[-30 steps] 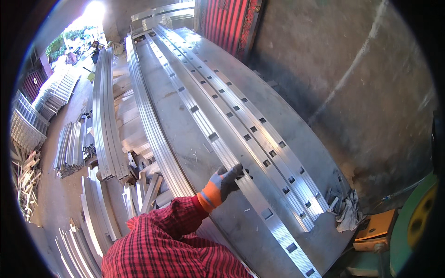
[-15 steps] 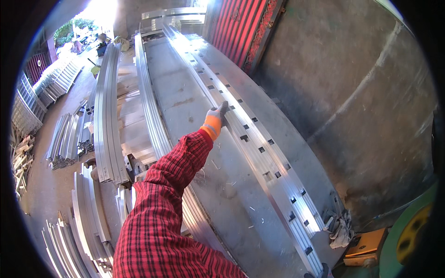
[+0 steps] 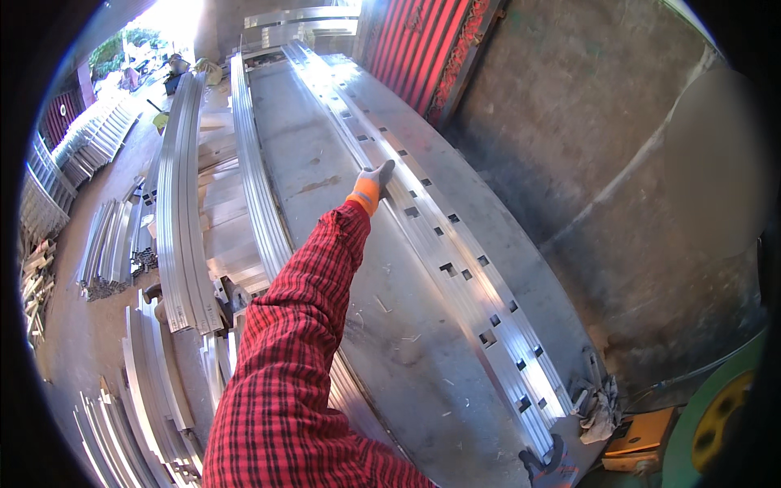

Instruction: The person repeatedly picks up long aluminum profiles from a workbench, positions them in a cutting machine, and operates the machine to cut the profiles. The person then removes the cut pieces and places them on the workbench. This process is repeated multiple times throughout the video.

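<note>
A long aluminium profile with square cut-outs runs lengthwise over the grey metal table. My left hand, in a grey glove with an orange cuff, is closed on the left edge of this profile, around its middle. At its near end, low in the picture, my right hand in a dark grey glove grips the tip; part of that hand is cut off by the picture's lower edge. A second punched profile lies close along the right side of the first.
Stacked plain profiles line the table's left edge, with another bundle beyond. Shorter bars stand at lower left. At the right are a crumpled rag, a yellow box, a green wheel and a wall.
The held profile has shifted away from me and slightly left, its near end now in view. My left hand moved slightly up and left with it; more of my right hand shows.
</note>
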Demonstrator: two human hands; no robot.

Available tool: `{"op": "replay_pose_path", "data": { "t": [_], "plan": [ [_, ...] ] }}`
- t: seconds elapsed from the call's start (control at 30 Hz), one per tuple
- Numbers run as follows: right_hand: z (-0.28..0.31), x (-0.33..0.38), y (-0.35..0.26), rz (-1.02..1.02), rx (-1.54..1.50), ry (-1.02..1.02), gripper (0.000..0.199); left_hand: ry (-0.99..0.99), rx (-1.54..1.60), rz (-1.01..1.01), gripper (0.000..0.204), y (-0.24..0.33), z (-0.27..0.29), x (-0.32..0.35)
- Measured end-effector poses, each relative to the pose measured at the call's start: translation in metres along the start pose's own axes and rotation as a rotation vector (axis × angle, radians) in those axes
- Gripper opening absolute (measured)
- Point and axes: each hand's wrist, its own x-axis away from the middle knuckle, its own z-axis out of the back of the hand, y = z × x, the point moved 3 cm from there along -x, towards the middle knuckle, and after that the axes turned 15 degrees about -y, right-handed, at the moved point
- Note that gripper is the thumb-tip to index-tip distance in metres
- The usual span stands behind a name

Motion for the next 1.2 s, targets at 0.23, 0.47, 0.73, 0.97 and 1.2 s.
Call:
{"op": "replay_pose_path", "data": {
  "t": [0.23,0.47,0.73,0.97,1.2],
  "plan": [
    [-0.043,-0.058,0.034,-0.097,-0.074,-0.124,0.068,-0.408,-0.098,0.257,0.063,-0.039,-0.009,0.026],
    [-0.081,-0.105,0.059,-0.411,0.187,-0.27,0.073,-0.492,-0.155,0.301,0.05,-0.087,-0.032,0.087],
    [-0.101,-0.1,0.092,-0.614,0.306,-0.162,0.072,-0.619,-0.213,0.354,0.05,-0.114,-0.076,0.133],
    [-0.096,-0.041,0.141,-0.568,-0.309,0.429,0.041,-0.571,-0.257,0.35,0.051,-0.132,-0.094,0.154],
    [-0.188,-0.028,0.185,-0.448,-0.915,0.541,0.036,-0.501,-0.286,0.316,0.048,-0.157,-0.118,0.144]
  ]
}}
